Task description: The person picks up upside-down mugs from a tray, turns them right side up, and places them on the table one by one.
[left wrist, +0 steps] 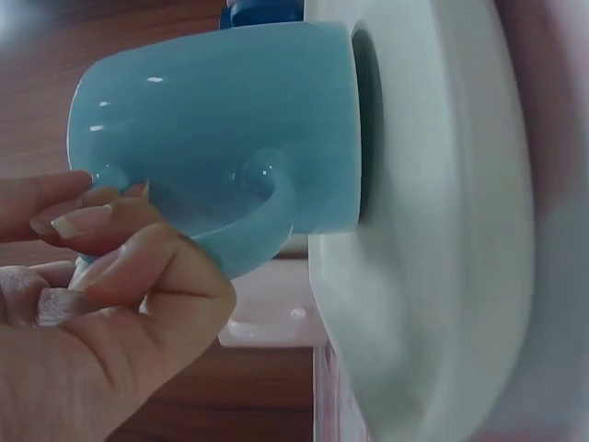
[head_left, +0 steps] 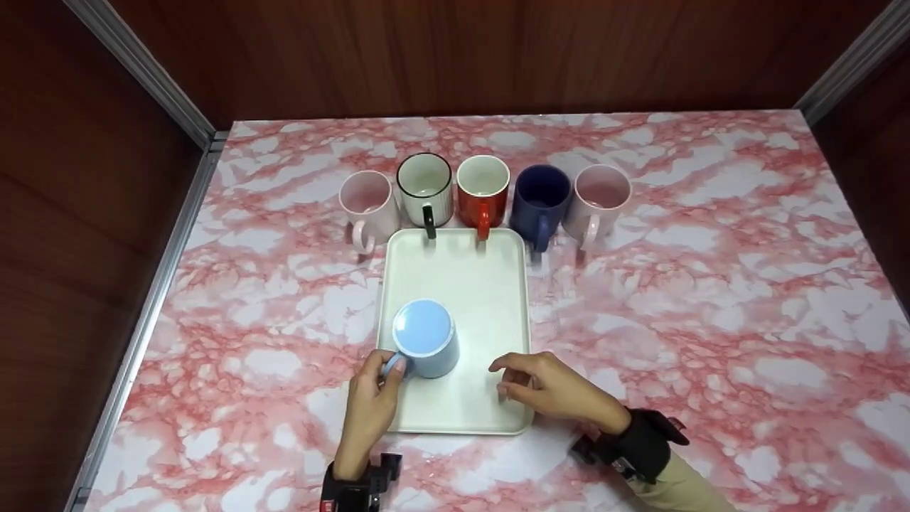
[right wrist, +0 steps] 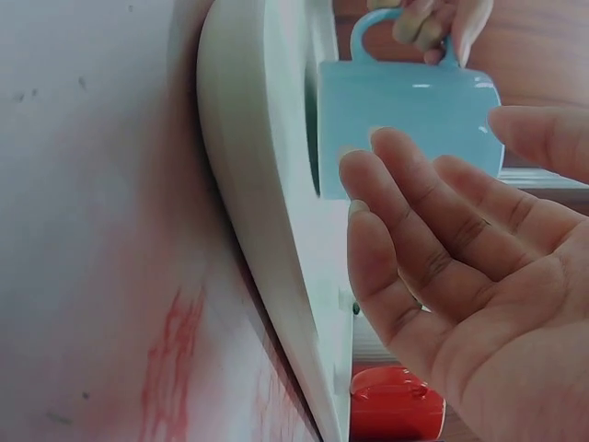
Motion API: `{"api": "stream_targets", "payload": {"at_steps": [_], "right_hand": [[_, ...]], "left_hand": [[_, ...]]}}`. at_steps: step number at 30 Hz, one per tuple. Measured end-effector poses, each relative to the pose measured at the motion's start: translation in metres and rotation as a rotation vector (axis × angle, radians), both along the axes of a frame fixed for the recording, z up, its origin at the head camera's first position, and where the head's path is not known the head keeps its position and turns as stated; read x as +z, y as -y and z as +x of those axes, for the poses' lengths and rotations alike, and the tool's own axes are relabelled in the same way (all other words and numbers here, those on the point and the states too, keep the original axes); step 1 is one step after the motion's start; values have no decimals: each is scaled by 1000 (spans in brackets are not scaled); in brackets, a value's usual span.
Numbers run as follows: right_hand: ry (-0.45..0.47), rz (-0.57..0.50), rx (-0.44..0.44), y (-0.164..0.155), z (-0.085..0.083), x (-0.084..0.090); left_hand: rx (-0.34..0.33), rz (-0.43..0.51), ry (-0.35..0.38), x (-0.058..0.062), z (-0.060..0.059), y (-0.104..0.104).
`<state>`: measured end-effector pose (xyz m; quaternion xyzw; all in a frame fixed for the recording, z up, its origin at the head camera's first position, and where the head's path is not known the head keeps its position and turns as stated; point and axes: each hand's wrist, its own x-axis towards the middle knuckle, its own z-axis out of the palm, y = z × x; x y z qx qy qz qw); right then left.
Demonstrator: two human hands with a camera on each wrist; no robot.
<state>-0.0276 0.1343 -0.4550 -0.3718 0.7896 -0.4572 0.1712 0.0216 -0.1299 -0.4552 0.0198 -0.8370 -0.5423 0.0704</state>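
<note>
- Light blue mug (head_left: 424,338): stands upside down, base uppermost, on the near left part of the white tray (head_left: 490,284); its long axis is vertical and its mouth sits flat against the tray floor, as the left wrist view (left wrist: 221,129) shows; its handle (left wrist: 248,230) points toward the person and slightly left.
- Left hand (head_left: 370,409): reaches from the near edge of the tray; thumb and fingers (left wrist: 83,216) close narrowly on the handle, pinching it; the mug lies directly ahead of these fingertips, touching them; this is the nearer hand.
- Right hand (head_left: 551,387): rests over the near right part of the tray, just beside the mug but apart from it; the fingers (right wrist: 414,212) are loosely spread and slightly bent, holding nothing; the mug lies to their left.
- Tray: rectangular, long axis running away from the person; it holds only the blue mug; the rest of its floor is bare.
- Row beyond the tray's far edge, all upright with handles toward the person: pink mug (head_left: 366,199), white mug with a black rim (head_left: 424,186), red mug (head_left: 483,188), dark blue mug (head_left: 540,199), second pink mug (head_left: 601,199); no contents can be made out in any of them.
- Support: pink marbled tabletop (head_left: 711,299), with wooden walls around it.
</note>
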Motion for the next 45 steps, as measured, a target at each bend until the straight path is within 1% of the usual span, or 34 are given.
{"api": "stream_targets", "payload": {"at_steps": [6, 10, 12, 16, 20, 23, 26, 29, 33, 36, 41, 43, 45], "right_hand": [[18, -19, -2, 1, 1, -1], [46, -39, 2, 1, 2, -3], [33, -68, 2, 2, 2, -5], [34, -104, -45, 6, 5, -3], [138, -89, -129, 11, 8, 0], [219, -95, -162, 14, 9, 0], [259, -102, -174, 16, 11, -1], [274, -106, -179, 18, 12, -3], [304, -121, -193, 23, 14, -7], [367, -161, -211, 27, 16, -9], [504, -260, -251, 34, 18, -10], [541, -301, -268, 37, 18, -10], [560, -343, -279, 38, 19, -11]], "left_hand": [[-6, 33, -19, -1, -3, -8], [9, 79, 9, 1, -4, -15], [24, 107, 27, 2, -6, -19], [42, 166, 49, 3, -7, -27], [36, 218, 54, 5, -8, -35], [20, 269, 51, 6, -9, -40], [2, 327, 54, 7, -10, -44], [-13, 393, 60, 8, -11, -48], [-31, 517, 78, 11, -12, -54], [-36, 607, 90, 14, -12, -59], [-48, 757, 86, 20, -12, -69], [-47, 801, 86, 22, -12, -72], [-45, 836, 83, 23, -12, -75]]}}
